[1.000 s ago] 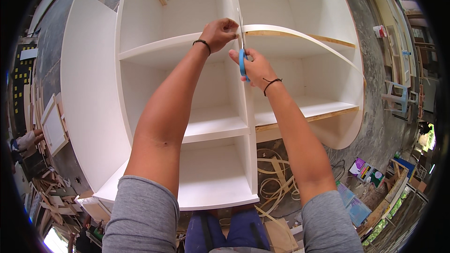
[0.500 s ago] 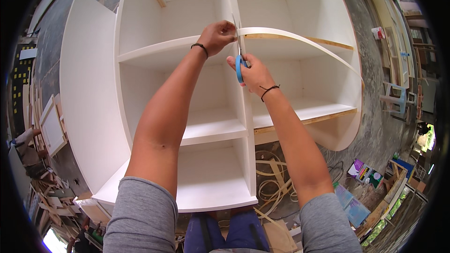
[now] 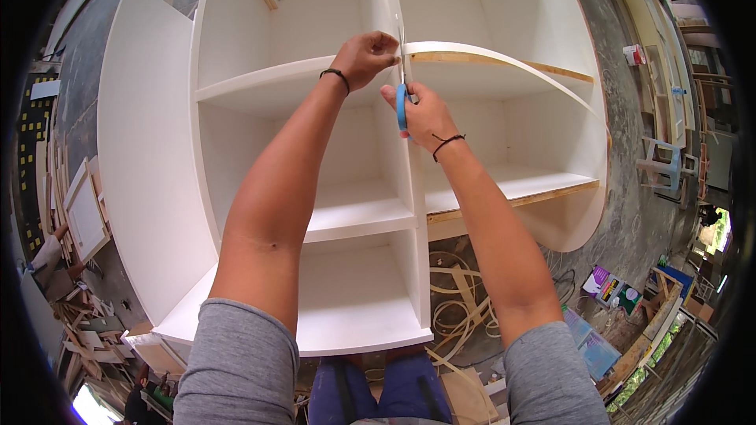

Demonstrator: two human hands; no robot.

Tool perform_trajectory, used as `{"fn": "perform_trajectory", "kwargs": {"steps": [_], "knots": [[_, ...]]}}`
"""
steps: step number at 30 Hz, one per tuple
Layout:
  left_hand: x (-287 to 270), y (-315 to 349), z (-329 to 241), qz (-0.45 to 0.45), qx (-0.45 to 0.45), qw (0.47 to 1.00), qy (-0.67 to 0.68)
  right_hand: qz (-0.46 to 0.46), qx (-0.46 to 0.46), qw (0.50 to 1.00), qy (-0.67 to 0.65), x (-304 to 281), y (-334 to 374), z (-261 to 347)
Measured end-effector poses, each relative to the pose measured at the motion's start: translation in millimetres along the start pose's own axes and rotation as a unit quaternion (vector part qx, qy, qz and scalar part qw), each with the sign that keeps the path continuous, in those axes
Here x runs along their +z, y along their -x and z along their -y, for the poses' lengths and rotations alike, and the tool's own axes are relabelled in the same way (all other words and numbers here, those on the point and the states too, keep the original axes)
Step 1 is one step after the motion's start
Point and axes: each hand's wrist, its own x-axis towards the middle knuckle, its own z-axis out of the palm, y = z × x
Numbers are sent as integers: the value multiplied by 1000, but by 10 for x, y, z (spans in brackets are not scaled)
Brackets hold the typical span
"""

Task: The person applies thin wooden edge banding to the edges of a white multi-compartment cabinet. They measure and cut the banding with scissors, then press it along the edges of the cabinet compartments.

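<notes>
My right hand point(image 3: 428, 116) is closed round the blue handles of a pair of scissors point(image 3: 402, 106), whose blades point away from me. Those blades meet a white edging strip point(image 3: 480, 56) beside the cabinet's central upright. From there the strip arcs to the right, over a shelf with a bare wooden front edge point(image 3: 449, 57). Just left of the blades, my left hand point(image 3: 367, 59) pinches with thumb and fingers; the strip's end appears to be in that pinch, though the fingers mostly hide it. The white cabinet point(image 3: 358, 224) has several open compartments.
A white side panel point(image 3: 146, 149) extends at the left. Coils of loose strip point(image 3: 465, 311) lie on the floor below the right compartments. A pale blue plastic stool point(image 3: 661, 164) stands at the far right, with a wooden frame and coloured packs nearby. Wood offcuts point(image 3: 83, 330) pile up at the lower left.
The scissor blades look closer together than before. Both hands stay in nearly the same place, and the strip has shifted slightly.
</notes>
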Motion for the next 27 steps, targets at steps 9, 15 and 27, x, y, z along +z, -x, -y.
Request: {"fn": "perform_trajectory", "kwargs": {"steps": [9,15,27], "knots": [[3,4,17,-3,-2,1000,-13,-17,-39,999,-25,52,-60,-162],[21,16,-50,0,3,1000,-13,-33,-53,996,-61,29,-50,-192],[44,-26,-40,-30,-51,996,-71,-51,-28,972,-227,15,1081,-801]]}}
